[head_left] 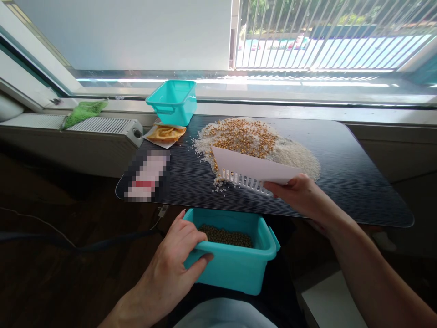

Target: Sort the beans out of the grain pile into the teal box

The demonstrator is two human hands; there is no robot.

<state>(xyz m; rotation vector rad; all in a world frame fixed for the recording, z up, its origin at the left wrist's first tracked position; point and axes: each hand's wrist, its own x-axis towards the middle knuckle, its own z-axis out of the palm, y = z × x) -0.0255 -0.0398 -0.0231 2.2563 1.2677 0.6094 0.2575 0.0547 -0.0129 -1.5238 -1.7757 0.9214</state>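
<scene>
My left hand (172,262) grips the left rim of a turquoise plastic bin (235,269), thumb outside and fingers over the edge. Small greenish-brown round grains (225,237) cover the bin's bottom; the bin sits below the table's front edge, over my lap. With my right hand (302,193) I hold the right end of a thin white slotted plastic piece (252,165), tilted, its slots along the lower side. Behind it, partly hidden, spreads a heap of white rice-like grains (297,157) topped with golden round peas or beans (239,136).
On the dark table (355,182), a second turquoise bin (186,107) stands at the back left. Beside it are a folded pastry (166,133) on paper and a pixelated item (148,175). A green cloth (85,113) lies on the radiator (102,127) under the window.
</scene>
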